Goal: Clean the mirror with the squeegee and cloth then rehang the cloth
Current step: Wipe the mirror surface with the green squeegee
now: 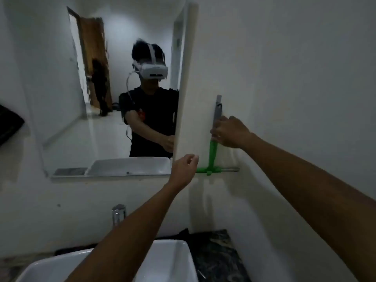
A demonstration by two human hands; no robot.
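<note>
The right hand (230,132) is wrapped round the squeegee (213,153) handle, hung on the wall beside the mirror (105,119); the left hand (184,169), loosely curled, holds nothing. Snagged on its hook, the squeegee could be dropped.

Dim white walls (295,58), white basin (173,259), chrome tap (118,213)
</note>
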